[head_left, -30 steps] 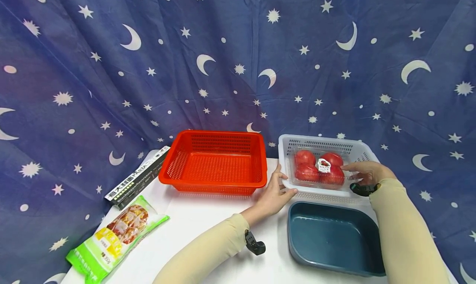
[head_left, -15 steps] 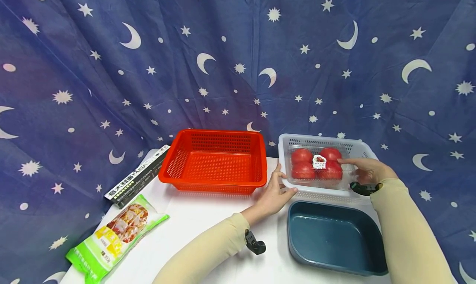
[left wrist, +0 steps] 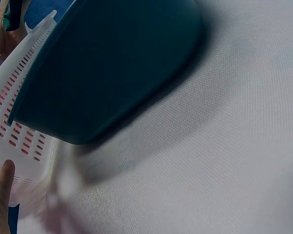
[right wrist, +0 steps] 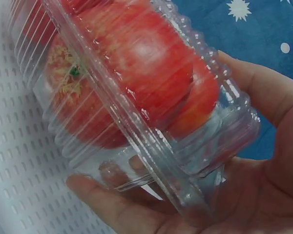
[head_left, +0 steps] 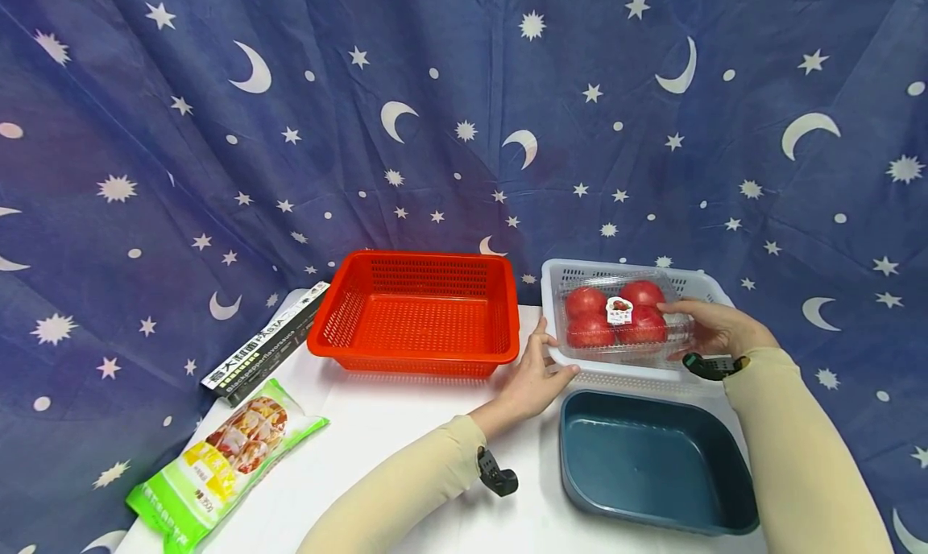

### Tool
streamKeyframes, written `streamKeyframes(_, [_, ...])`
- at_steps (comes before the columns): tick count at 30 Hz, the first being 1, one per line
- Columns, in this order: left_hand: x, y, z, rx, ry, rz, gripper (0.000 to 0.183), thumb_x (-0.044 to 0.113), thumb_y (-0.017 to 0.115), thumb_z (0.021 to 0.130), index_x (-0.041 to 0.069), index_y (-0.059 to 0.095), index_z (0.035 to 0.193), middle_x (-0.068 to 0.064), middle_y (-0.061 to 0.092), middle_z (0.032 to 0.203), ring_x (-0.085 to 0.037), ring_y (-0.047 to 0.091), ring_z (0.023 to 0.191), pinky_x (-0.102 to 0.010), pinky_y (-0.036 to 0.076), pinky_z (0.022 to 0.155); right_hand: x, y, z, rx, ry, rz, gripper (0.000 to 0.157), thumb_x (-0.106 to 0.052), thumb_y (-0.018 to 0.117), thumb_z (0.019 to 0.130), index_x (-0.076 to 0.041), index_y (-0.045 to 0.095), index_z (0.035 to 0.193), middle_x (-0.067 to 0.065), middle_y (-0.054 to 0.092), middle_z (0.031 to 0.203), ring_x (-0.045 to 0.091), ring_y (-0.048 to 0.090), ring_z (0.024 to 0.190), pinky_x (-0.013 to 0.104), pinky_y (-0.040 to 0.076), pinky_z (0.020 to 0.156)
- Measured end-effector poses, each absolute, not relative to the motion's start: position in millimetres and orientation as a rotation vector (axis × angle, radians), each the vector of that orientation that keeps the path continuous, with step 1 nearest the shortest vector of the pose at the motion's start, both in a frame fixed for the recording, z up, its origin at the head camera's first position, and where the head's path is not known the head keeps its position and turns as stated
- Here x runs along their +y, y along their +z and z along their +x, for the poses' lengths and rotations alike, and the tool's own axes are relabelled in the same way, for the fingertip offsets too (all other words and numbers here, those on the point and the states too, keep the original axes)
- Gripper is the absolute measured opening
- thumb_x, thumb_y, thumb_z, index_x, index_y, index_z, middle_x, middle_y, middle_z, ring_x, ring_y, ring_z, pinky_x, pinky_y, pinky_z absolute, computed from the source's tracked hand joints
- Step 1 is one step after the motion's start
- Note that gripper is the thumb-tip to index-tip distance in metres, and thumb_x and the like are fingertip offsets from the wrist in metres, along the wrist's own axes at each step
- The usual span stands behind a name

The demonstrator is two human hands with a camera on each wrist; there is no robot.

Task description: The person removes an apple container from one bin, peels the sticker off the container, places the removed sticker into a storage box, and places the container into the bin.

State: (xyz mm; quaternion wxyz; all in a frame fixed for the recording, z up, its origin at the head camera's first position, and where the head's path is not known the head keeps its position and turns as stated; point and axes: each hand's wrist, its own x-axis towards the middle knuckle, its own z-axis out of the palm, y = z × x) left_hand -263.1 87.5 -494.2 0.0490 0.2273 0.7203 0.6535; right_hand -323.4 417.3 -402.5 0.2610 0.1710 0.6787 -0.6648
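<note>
A clear plastic clamshell of red apples (head_left: 616,316) with a white label is tilted inside the white basket (head_left: 602,368). My right hand (head_left: 718,327) grips the pack's right end. In the right wrist view, its fingers (right wrist: 95,197) and thumb lie on opposite sides of the clear plastic, and the pack's end shows above the basket's perforated floor (right wrist: 10,146). My left hand (head_left: 532,381) rests against the basket's near left corner, its fingers along the left side and its thumb (left wrist: 4,178) on the front wall. Most of that hand lies outside the left wrist view.
A dark blue tub (head_left: 652,457) stands in front of the white basket. Left of it is a red basket (head_left: 413,320). A black pasta box (head_left: 268,345) and a green food bag (head_left: 225,465) lie at the left. A starry curtain (head_left: 435,119) hangs behind.
The apple pack has shifted slightly left and become tilted, with my right hand now further round its end. My left hand stays at the basket's corner.
</note>
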Motion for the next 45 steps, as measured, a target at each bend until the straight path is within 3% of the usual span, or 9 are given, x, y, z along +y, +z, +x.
streamKeyframes(4, [87.5,-494.7,-262.5,2.196,1.998,0.692,0.039,0.010,0.070,0.097,0.005,0.038,0.119,-0.006,0.006,0.171,-0.031,0.062,0.122,-0.037,0.052,0.099,416.5,-403.1,-323.9,1.813,-1.827,0.430,0.092,-0.033,0.055,0.107,-0.021,-0.017,0.162,0.025,0.018,0.156,0.039,0.055,0.112,0.066,0.042,0.100])
streamKeyframes(7, [87.1,-494.6,-262.1,2.210,1.991,0.693,0.039,0.012,0.070,0.097,0.005,0.038,0.120,-0.006,0.007,0.171,-0.032,0.062,0.123,-0.039,0.051,0.100,416.2,-403.0,-323.7,1.800,-1.836,0.429,0.091,-0.033,0.056,0.107,-0.021,-0.015,0.163,0.024,0.021,0.155,0.038,0.058,0.109,0.066,0.042,0.099])
streamKeyframes(19, [86.5,-496.6,-263.6,2.241,1.953,0.717,0.040,0.016,0.070,0.098,0.006,0.038,0.120,-0.007,0.006,0.171,-0.031,0.064,0.119,-0.032,0.052,0.098,414.9,-401.0,-322.4,1.823,-1.827,0.482,0.094,-0.036,0.060,0.104,-0.019,-0.010,0.164,0.020,0.032,0.144,0.034,0.058,0.106,0.060,0.044,0.100])
streamKeyframes(33, [87.9,-496.7,-263.7,2.231,1.976,0.712,0.038,0.013,0.070,0.097,0.008,0.039,0.118,-0.006,0.005,0.171,-0.031,0.065,0.119,-0.029,0.052,0.097,415.1,-400.7,-322.7,1.776,-1.874,0.492,0.094,-0.033,0.060,0.104,-0.024,-0.012,0.163,0.022,0.026,0.148,0.038,0.051,0.112,0.064,0.041,0.101])
streamKeyframes(45, [87.0,-495.5,-262.7,2.264,1.946,0.718,0.039,0.017,0.070,0.098,0.009,0.039,0.119,-0.004,0.006,0.172,-0.031,0.064,0.121,-0.030,0.052,0.098,414.9,-393.9,-317.2,1.870,-1.847,0.529,0.086,-0.035,0.066,0.101,-0.014,0.008,0.162,0.015,0.049,0.122,0.031,0.065,0.097,0.057,0.048,0.100])
